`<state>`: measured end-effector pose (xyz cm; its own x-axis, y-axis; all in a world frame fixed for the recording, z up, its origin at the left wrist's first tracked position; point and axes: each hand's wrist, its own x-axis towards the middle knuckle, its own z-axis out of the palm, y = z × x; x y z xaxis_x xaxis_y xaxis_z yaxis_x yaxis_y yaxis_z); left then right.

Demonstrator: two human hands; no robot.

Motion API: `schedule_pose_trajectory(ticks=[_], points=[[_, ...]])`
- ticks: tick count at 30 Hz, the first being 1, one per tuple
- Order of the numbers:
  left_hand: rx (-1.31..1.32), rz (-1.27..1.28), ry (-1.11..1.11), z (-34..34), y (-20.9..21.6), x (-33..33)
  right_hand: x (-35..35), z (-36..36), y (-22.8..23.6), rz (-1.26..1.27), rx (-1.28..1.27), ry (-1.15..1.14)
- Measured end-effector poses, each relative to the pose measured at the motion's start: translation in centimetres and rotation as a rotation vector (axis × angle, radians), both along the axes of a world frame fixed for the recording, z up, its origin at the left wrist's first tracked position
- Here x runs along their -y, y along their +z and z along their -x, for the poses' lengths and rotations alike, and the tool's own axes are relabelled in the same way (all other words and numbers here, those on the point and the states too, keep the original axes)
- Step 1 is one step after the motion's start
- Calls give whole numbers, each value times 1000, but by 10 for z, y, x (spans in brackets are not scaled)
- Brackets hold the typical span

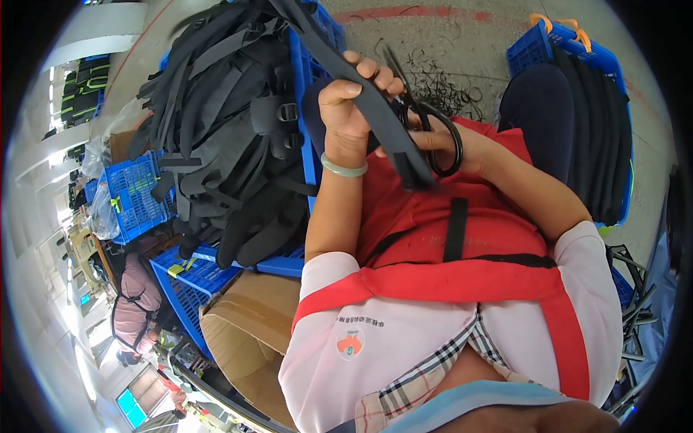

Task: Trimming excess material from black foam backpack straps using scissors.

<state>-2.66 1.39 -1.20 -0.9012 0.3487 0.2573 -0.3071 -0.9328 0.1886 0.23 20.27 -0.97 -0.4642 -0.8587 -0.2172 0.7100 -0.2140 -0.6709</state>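
Item, one black strap [382, 119]: we find it above the red apron [433, 216], slanting from the upper left down toward the lap, its lower end hanging free and somewhat blurred.

Item, one pair of scissors [458, 143], black loop handles, blades pointing up and away, beside the strap; whether they stand parted we cannot tell.

Handling note: we would judge it best to keep the strap flat and taut near the spot being worked, the scissors square to its edge, and the left fingers well clear of the blades; short, controlled strokes should suit such webbing better than wide ones.

Left hand [343, 115]: raised, forearm nearly upright, pale bangle [344, 167] at the wrist; fingers wrapped round the strap, thumb on the near side.

Right hand [471, 150]: lower, forearm angled inward from the right, elbow bent; fingers grasping the scissors by the loops, close to the strap, though whether they also touch it we cannot tell, the strap hiding part of the contact
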Motion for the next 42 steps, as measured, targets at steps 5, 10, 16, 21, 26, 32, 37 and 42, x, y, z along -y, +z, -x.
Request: schedule_pose_trajectory(ticks=[5, 10, 16, 21, 26, 32, 37, 42], points=[[36, 279, 134, -14, 10, 1, -12, 21, 1, -53, -7, -94], [415, 247, 61, -52, 12, -10, -24, 35, 4, -325, -498, -233], [323, 856, 336, -60, 3, -10, -20, 26, 2, -376, -566, -279], [345, 771, 339, -62, -1, -6, -23, 27, 8, -338, -464, -241], [315, 757, 347, -63, -3, -6, -19, 20, 9, -335, -472, -180], [359, 734, 499, -58, -3, 0, -22, 22, 12, -470, -662, -40], [349, 705, 701, -38, 28, 38, -31, 20, 12, -639, -797, 65], [319, 684, 661, -41, 36, 33, -24, 14, 21, -625, -847, -135]])
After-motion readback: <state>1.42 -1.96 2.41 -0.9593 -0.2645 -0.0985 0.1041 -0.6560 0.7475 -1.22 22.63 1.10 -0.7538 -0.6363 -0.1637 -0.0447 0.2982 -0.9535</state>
